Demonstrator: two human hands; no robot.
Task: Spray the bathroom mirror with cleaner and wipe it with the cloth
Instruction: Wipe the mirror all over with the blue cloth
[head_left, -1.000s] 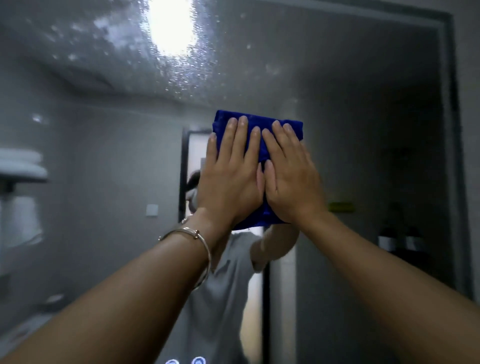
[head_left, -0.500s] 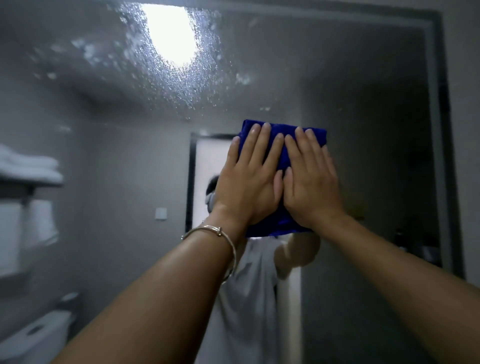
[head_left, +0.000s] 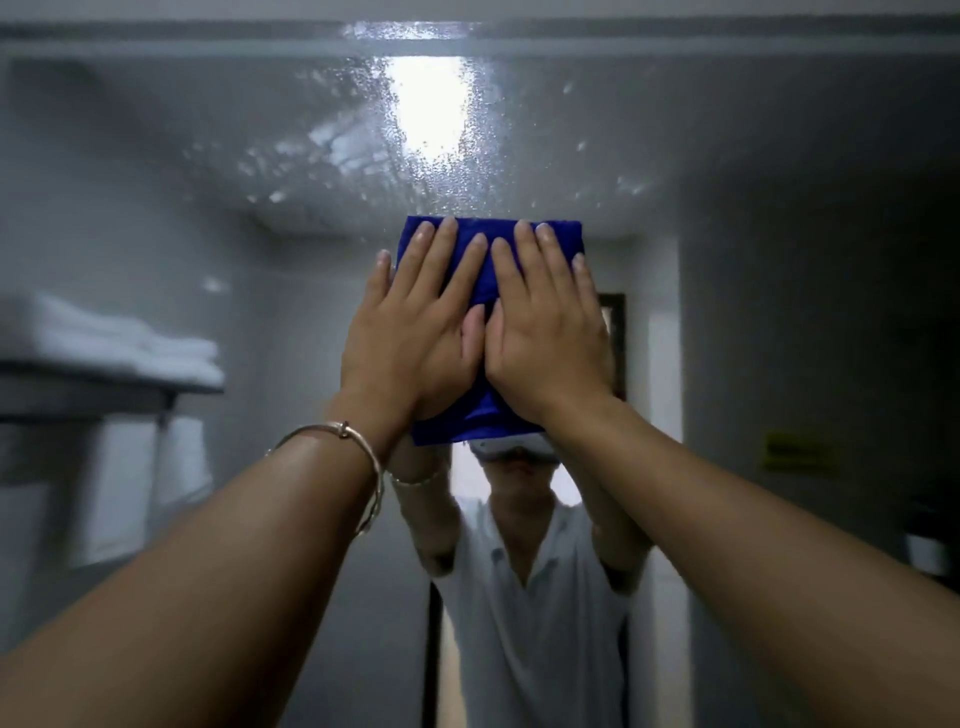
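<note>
A folded blue cloth (head_left: 485, 283) lies flat against the bathroom mirror (head_left: 753, 208), just below a patch of spray droplets around a reflected ceiling light. My left hand (head_left: 410, 338), with a bangle on its wrist, presses on the cloth's left half, fingers spread. My right hand (head_left: 545, 338) presses on the right half, thumbs side by side. Most of the cloth is hidden under the palms. No spray bottle is in view.
The mirror's top frame (head_left: 208, 44) runs across the top of the view. The mirror reflects a person in a white shirt (head_left: 535, 623), a shelf with folded white towels (head_left: 130, 348) at left, and a doorway behind.
Both hands have slid the cloth up the mirror and a little to the right, closer to the droplets. The view has tilted up, so the mirror's top edge now shows.
</note>
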